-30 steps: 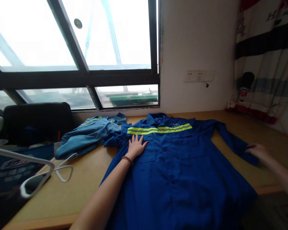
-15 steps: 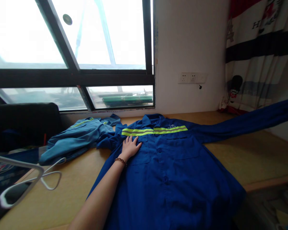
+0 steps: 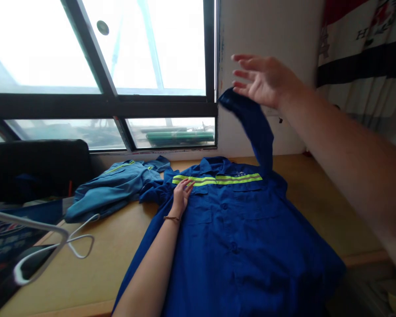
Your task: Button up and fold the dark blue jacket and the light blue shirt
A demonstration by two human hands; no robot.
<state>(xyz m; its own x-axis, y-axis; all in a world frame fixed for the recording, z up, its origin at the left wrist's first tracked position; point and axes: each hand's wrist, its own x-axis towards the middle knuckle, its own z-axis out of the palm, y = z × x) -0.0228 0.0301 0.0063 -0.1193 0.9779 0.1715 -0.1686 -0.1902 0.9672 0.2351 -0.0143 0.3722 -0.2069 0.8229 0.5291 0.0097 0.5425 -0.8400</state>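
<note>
Closest to you, at the left edge, a white hanger (image 3: 36, 224) juts over the wooden table (image 3: 119, 246). The dark blue shirt (image 3: 237, 237) lies front-up on that table, buttoned, its hem toward you and its collar toward the wall. Your left forearm runs up its left side, a bead bracelet (image 3: 171, 218) on the wrist. Your left hand (image 3: 181, 195) rests on the chest just below the yellow stripe (image 3: 218, 179), fingers loose and pressing down rather than pinching any cloth. Beyond it, at the left, a lighter blue garment (image 3: 115, 187) lies crumpled, touching the shirt's shoulder, with a black chair (image 3: 36, 169) behind it. The shirt's right sleeve (image 3: 254, 127) stands up in the air from the shoulder. Your right hand (image 3: 267, 79) is raised above its cuff with the fingers spread apart, gripping nothing; whether the fingertips touch the cuff is unclear. Behind are the window (image 3: 152, 48) and a striped curtain (image 3: 363, 66).
</note>
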